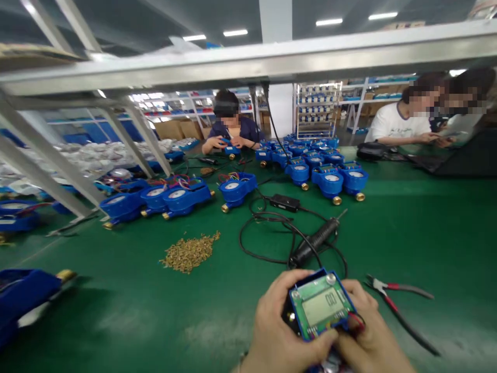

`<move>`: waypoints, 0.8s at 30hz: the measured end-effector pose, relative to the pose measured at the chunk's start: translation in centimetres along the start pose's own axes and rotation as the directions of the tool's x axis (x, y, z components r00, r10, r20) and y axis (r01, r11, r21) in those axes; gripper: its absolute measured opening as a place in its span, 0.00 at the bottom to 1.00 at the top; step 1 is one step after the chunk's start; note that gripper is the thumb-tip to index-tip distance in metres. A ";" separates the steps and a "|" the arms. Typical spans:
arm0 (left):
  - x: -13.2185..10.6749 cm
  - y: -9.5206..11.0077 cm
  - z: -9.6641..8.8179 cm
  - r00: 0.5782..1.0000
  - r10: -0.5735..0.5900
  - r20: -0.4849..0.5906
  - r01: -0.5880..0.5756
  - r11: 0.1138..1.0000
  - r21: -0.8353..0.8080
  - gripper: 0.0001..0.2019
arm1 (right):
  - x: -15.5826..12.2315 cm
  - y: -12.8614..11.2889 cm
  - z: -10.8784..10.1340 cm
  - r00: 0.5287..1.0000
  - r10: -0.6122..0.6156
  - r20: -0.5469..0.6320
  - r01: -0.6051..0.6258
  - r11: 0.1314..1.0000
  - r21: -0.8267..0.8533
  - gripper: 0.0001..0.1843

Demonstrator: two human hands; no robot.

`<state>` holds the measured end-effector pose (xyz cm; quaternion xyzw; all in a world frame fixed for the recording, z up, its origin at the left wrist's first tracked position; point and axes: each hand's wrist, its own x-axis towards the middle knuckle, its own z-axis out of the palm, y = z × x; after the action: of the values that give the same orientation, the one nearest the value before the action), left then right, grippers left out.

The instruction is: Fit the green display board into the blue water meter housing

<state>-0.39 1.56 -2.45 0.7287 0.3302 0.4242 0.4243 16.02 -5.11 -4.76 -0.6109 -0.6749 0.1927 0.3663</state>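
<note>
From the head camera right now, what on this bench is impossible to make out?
- Underside of the blue meter module: covered by the left hand and right hand.
- Its LCD digits: too blurred to read.
- Blue housing at the left: cut by the frame edge.
- Pile of small brass parts: single pieces too small to identify.

left hand (277,331): bare, no glove | right hand (368,336): bare, no glove | sleeves: not in view

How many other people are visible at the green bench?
3: one person in a dark top seated opposite at centre, one in a white T-shirt at far right, another beside them, partly cut off. More may be hidden.
</note>
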 end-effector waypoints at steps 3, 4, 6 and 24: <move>0.6 0.8 0.0 0.999 -0.043 0.009 0.042 0.999 0.033 0.29 | 0.5 -0.3 -0.6 0.997 -0.011 0.072 0.004 0.995 0.102 0.07; 0.8 0.9 0.0 0.999 -0.038 0.009 0.038 0.998 0.046 0.29 | 0.6 -0.5 -0.8 0.998 -0.004 0.057 -0.003 0.993 0.121 0.08; 0.9 0.9 -0.2 1.000 -0.022 0.006 0.021 0.997 0.073 0.30 | 0.7 -0.8 -1.3 1.000 0.008 0.030 -0.013 0.989 0.148 0.10; 1.6 0.5 0.8 0.964 0.241 -0.115 -0.167 0.880 0.444 0.31 | 0.1 0.0 -5.2 0.999 0.032 -0.002 -0.028 0.881 0.472 0.13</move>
<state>1.05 2.37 -1.66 0.7969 0.3710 0.4428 0.1768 19.78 -6.00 -1.33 -0.5147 -0.5965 0.3538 0.5041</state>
